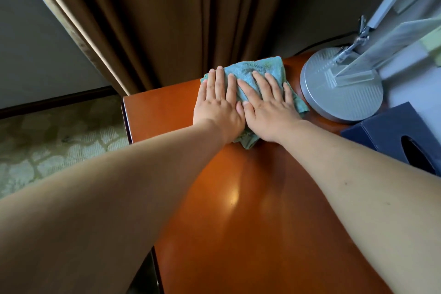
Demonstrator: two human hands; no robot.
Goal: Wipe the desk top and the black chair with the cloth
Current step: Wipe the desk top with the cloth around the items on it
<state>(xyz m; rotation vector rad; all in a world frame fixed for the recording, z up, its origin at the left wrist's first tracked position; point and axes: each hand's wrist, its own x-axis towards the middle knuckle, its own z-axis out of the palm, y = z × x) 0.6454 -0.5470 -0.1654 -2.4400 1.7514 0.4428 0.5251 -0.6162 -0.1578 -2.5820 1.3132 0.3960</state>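
We note a brown curtain (pixel 167 19) at upper centre. At centre frame, our left hand (pixel 218 105) and right hand (pixel 269 107) lie side by side, fingers straight, pressing the teal cloth (pixel 253 71) flat on the desk top (pixel 238 198). At right, just beside the cloth, stands a lamp base (pixel 341 83).

One head-worn view — looking forward and steeply down, close over the desk (pixel 238 198) toward the curtain (pixel 167 19).

Teal terry cloth (pixel 257 71) lies bunched and creased at the far edge of the desk top (pixel 238 198); that desk top is glossy orange-brown wood, catching light.
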